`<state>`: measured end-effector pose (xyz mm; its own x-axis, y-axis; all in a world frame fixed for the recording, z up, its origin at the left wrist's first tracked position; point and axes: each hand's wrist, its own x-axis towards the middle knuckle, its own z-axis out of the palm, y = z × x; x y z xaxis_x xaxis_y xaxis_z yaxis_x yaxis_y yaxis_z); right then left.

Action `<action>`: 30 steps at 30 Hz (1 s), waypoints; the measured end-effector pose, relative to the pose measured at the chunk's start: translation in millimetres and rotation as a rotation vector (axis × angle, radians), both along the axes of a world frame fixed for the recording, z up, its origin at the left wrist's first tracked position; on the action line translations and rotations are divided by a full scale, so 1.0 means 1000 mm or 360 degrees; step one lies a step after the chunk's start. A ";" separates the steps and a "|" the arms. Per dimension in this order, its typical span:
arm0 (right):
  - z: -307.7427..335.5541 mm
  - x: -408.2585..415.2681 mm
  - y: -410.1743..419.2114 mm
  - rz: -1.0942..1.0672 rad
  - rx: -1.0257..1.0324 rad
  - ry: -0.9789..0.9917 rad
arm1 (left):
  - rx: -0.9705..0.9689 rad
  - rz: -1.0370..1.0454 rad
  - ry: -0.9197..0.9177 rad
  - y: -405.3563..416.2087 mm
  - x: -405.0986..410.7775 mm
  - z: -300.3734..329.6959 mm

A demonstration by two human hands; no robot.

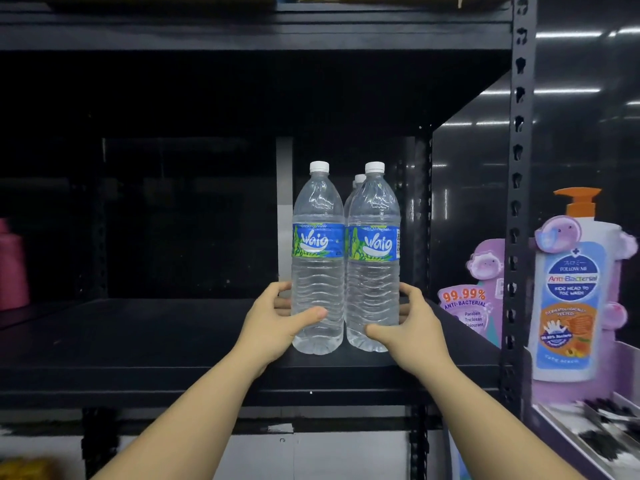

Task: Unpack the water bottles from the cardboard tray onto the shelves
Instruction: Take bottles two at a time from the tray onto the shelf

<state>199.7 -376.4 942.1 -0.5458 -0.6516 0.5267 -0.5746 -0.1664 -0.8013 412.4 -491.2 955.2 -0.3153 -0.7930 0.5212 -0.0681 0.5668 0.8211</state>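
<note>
Two clear water bottles stand upright side by side, touching, on the black shelf (138, 341), near its front edge and toward its right end. Left bottle (318, 258): white cap, blue-and-green label reading "Waig", small line "Drinking Water" above the brand. Right bottle (373, 258): same white cap and "Waig" label, small line above it partly legible, looks like "Air Minuman". A third bottle (358, 180) stands behind the pair; only its white cap and shoulder show between them. Left hand (277, 323) grips the lower body of the left bottle: thumb across the front, fingers curled round the far side. Right hand (408, 327) grips the lower body of the right bottle the same way, thumb on the front near the base. Both bottle bases appear to rest on the shelf. To the right, past the perforated black upright (517, 202), a pump bottle (571, 292) with orange pump reads "FOLLOW ME", "Anti-Bacterial", "KIDS HEAD TO TOE WASH". Beside it a purple card (467, 306) reads "99.99% ANTI-BACTERIAL". A pink object (12, 265) sits at the shelf's far left edge.
</note>
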 end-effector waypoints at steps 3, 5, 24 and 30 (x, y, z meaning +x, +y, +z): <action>0.002 -0.004 -0.006 -0.0034 0.0046 -0.0032 | 0.0020 0.0033 -0.0060 0.000 -0.009 0.004; 0.003 -0.006 -0.007 -0.0040 0.0055 -0.0041 | 0.0032 0.0064 -0.0082 0.002 -0.014 0.007; -0.003 -0.008 -0.013 -0.0075 0.0066 0.0066 | -0.0054 0.0256 -0.0195 0.006 -0.023 0.004; -0.001 -0.005 -0.009 -0.0083 0.0095 0.0067 | -0.0073 0.0273 -0.0207 0.016 -0.022 0.004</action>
